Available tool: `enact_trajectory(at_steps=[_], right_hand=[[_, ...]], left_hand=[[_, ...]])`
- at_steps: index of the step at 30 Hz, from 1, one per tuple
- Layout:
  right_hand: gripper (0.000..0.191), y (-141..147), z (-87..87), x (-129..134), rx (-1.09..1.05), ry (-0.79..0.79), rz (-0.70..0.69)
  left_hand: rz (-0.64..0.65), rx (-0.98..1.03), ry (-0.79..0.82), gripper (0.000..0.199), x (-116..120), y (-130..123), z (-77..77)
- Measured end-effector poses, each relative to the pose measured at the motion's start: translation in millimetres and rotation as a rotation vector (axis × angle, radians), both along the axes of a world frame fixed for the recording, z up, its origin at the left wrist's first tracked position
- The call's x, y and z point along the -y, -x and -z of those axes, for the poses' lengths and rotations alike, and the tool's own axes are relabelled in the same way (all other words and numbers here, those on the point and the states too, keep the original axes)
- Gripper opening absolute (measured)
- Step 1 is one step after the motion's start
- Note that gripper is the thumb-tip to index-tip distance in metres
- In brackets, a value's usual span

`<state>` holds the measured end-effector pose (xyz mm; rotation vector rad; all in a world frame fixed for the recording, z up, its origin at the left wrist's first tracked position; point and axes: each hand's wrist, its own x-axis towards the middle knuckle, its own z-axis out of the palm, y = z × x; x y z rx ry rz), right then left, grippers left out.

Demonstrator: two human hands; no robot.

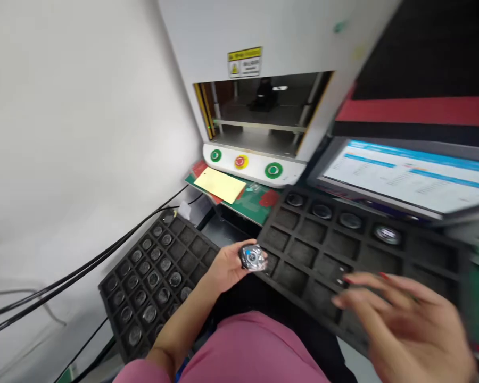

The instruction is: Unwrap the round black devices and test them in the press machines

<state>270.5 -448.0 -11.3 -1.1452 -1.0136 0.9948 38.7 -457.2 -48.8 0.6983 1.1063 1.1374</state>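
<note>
My left hand [227,268] is closed around a small round black part [253,257] wrapped in shiny clear film, with a blue spot on its face. It holds the part just over the near edge of the right black foam tray [309,252]. My right hand [407,319], smeared by motion, hovers above the right side of that tray. Its thumb and fingers are stretched and apart, with nothing visible between them. Several round parts, one a shiny disc [387,234], lie in the tray's far row of pockets.
At left, another foam tray [179,250] holds several round parts. Ahead stands a white machine [207,48] with an open bay and buttons [241,161]. A yellow card [220,184] lies before it. A monitor [415,175] stands right; black cables [131,234] run along the wall.
</note>
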Motion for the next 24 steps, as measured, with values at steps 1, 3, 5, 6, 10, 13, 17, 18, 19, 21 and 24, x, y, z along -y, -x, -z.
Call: enact_trajectory(at_steps=[1, 3, 5, 6, 10, 13, 17, 18, 19, 21, 24], right_hand=[[0.040, 5.2, -2.2, -0.4, -0.009, -0.049, -0.015], [0.041, 13.3, -8.0, -2.3, -0.017, -0.126, -0.068], [0.041, 16.9, -13.5, -3.1, -0.017, -0.150, -0.117], [0.041, 17.0, -15.6, -2.7, -0.021, -0.151, -0.136], [0.039, 12.5, -18.8, 1.6, -0.041, -0.143, -0.163], [0.039, 10.1, -19.5, 2.9, -0.043, -0.161, -0.116], [0.039, 7.8, -21.4, 1.6, -0.032, -0.197, -0.068], [0.040, 6.5, -21.5, 1.3, -0.023, -0.196, -0.069], [0.041, 4.9, -21.3, 1.0, -0.009, -0.194, -0.073], [0.042, 1.1, -20.1, 0.6, 0.030, -0.194, -0.086], [0.040, -3.0, -18.9, 0.6, 0.101, -0.214, -0.084]], left_hand=[[0.071, 0.136, -0.004, 0.084, -4.6, -13.8, -2.9], [0.204, 0.373, 0.002, 0.069, -12.5, -34.7, -10.2], [0.284, 0.459, 0.013, 0.060, -18.2, -47.9, -17.4], [0.302, 0.457, 0.018, 0.057, -20.2, -52.3, -20.1], [0.310, 0.424, 0.034, 0.048, -23.1, -61.4, -23.3], [0.298, 0.420, 0.039, 0.049, -22.9, -63.5, -22.0], [0.325, 0.397, 0.016, 0.051, -23.4, -64.3, -24.0], [0.334, 0.395, 0.006, 0.050, -23.8, -64.6, -24.8], [0.344, 0.395, -0.003, 0.048, -24.2, -65.0, -25.5], [0.360, 0.395, -0.021, 0.045, -25.0, -66.0, -26.3], [0.368, 0.357, -0.027, 0.047, -25.6, -68.6, -26.8]])
